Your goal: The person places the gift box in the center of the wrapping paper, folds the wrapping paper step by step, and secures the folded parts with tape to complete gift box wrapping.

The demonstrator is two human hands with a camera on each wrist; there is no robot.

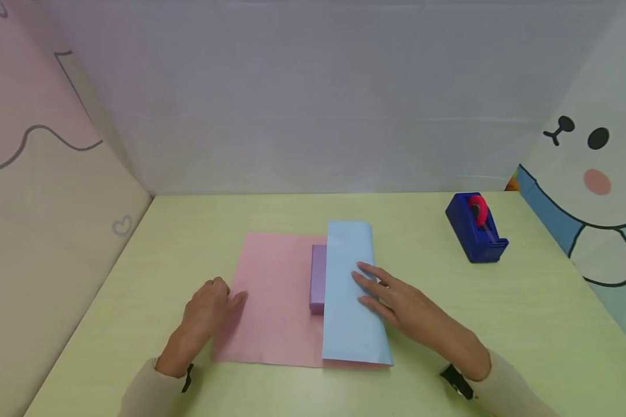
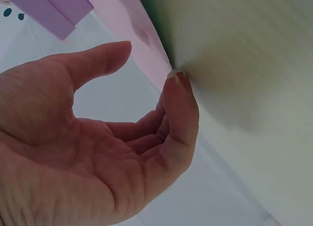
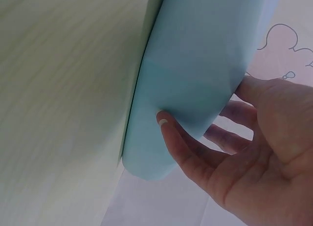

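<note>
Plainly, in the head view, the purple box (image 1: 317, 275) lies on pink paper (image 1: 279, 295) with its long axis running away from the person; a blue flap (image 1: 346, 313) covers its right part; the right hand (image 1: 401, 300) is the nearer one, its fingers spread over the flap's right side, so the box lies leftward from those fingertips; the left hand (image 1: 206, 308) is at the paper's left edge, thumb apart from the bent fingers; the relation that seems to matter most is the stretch of pink between that hand and the box, which lies to its right; a blue tape dispenser (image 1: 472, 234) stands farther back on the table (image 1: 135, 289), to the right.

In the left wrist view, thumb and fingers stand apart, pinching nothing; the bent fingertips are at the pink edge; whether they touch it cannot be told; the box shows well beyond the thumb.

In the right wrist view, the digits are parted along the blue flap, one tip resting on its face; the box is hidden there.
</note>
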